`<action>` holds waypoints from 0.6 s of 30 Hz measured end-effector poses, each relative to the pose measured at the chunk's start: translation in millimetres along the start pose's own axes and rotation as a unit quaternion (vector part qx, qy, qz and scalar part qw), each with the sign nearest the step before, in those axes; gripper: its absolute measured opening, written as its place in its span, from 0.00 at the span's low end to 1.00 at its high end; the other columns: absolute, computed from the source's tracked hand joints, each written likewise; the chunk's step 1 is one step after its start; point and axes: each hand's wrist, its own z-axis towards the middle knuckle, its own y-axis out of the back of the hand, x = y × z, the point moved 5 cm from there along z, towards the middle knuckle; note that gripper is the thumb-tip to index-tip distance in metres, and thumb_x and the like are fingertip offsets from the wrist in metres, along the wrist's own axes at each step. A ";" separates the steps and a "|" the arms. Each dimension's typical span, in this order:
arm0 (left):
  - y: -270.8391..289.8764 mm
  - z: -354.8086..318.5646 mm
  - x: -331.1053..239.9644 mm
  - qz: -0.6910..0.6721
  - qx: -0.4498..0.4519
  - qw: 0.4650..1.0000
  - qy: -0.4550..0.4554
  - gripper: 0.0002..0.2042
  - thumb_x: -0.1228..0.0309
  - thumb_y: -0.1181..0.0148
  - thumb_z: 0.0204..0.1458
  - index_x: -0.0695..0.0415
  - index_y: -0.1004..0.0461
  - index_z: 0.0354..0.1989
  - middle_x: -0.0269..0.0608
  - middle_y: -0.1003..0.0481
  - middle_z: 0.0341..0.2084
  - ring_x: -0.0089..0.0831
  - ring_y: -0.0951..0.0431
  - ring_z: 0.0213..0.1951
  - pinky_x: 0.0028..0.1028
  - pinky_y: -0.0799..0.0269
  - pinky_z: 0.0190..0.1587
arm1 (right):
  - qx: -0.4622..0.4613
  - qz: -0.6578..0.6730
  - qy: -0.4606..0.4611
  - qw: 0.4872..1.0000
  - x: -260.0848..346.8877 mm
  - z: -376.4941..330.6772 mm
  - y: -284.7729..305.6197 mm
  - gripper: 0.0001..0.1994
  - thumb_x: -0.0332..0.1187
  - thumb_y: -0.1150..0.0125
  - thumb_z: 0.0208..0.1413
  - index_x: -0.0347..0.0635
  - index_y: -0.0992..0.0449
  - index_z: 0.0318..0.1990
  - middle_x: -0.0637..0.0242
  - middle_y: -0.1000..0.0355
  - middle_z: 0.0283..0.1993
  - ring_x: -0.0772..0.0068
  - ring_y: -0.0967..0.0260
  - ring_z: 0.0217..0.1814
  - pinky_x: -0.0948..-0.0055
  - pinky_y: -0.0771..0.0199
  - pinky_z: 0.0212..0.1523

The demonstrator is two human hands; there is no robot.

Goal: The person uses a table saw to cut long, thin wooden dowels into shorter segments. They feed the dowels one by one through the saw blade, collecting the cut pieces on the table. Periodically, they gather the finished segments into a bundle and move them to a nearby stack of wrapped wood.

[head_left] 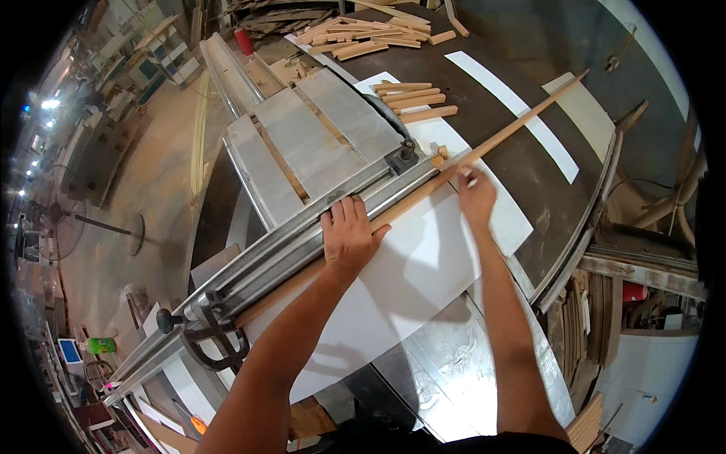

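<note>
A long wooden strip lies along the metal fence of a sliding saw table and runs out to the far right. My left hand grips strip and fence together, fingers over the metal rail, thumb against the strip's near side. Beside the strip, just past the fence's end, is my right hand. Its fingers are curled in, slightly blurred, and what they may hold cannot be made out. Small wooden offcuts sit across the strip from it. Under both forearms a white sheet covers part of the table.
Cut wooden pieces lie on a white board beyond the fence, with a larger pile farther back. A black clamp-like handle stands at the fence's near left end. A pedestal fan is on the floor at left.
</note>
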 end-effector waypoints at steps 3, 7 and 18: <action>4.9 4.7 -1.1 -0.002 -0.011 1.000 -0.008 0.39 0.44 0.27 0.40 0.68 0.26 0.50 0.44 0.29 0.39 0.39 0.30 0.42 0.37 0.37 0.44 | 0.096 -0.003 0.095 0.991 -0.9 79.3 2.5 0.19 0.35 0.32 0.51 0.41 0.19 0.51 0.53 0.22 0.31 0.53 0.23 0.35 0.58 0.23 0.42; 4.1 4.3 1.9 0.012 0.025 0.999 0.021 0.38 0.44 0.28 0.41 0.66 0.26 0.50 0.42 0.29 0.39 0.38 0.30 0.42 0.36 0.37 0.45 | 0.360 -0.111 0.108 0.920 15.4 110.4 -32.9 0.19 0.37 0.32 0.50 0.40 0.17 0.49 0.53 0.20 0.34 0.54 0.21 0.38 0.61 0.22 0.44; -0.8 3.8 2.1 0.022 0.041 0.999 0.024 0.38 0.42 0.29 0.42 0.65 0.27 0.50 0.41 0.30 0.38 0.36 0.31 0.42 0.36 0.39 0.45 | 0.078 0.096 0.015 0.992 -12.3 166.3 27.5 0.22 0.29 0.36 0.54 0.39 0.23 0.59 0.55 0.25 0.56 0.56 0.25 0.55 0.57 0.23 0.54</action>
